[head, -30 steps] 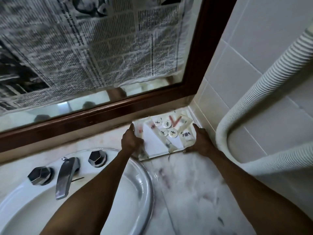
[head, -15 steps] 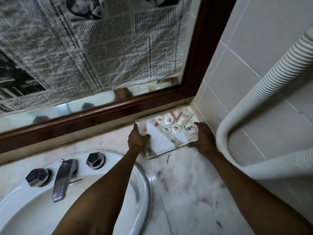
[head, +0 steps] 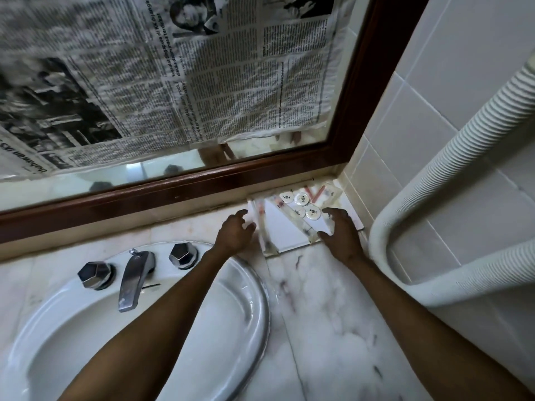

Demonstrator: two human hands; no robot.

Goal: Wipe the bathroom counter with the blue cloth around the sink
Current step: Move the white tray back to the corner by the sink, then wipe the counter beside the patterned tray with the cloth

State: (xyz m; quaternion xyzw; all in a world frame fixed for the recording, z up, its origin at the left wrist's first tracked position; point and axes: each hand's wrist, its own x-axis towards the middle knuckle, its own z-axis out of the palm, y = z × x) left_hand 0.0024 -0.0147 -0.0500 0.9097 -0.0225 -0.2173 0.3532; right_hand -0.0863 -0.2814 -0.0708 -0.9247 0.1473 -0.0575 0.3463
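The shallow white rectangular tray of wrapped toiletries (head: 292, 230) sat in the back corner of the pale veined marble worktop (head: 324, 314), against the dark wooden mirror frame (head: 173, 192) and the tiled side wall. Its long axis ran roughly along the mirror frame, slightly skewed.

The left hand (head: 234, 234) hovered just beside the tray's short near-sink edge; the right hand (head: 340, 234) lay at the tray's front corner on the wall side. On both, the fingers (head: 330, 211) were spread wide and curled, holding nothing. Whether any fingertip touched the tray could not be told. Both hands were about equally near it.

The blue cloth was nowhere in view, so the wiping itself looked not yet begun, and the coming move likely turned on finding that cloth, away from the tray.

Counted: one tray; on it four round white discs (head: 301, 199) and several long wrapped packets, their number unclear. Away from the tray toward the person's left lay one white oval sink (head: 249, 308), with one chrome spout (head: 134, 279) and two faceted chrome knobs (head: 182, 254). One ribbed white hose (head: 451, 157) looped on the side wall.
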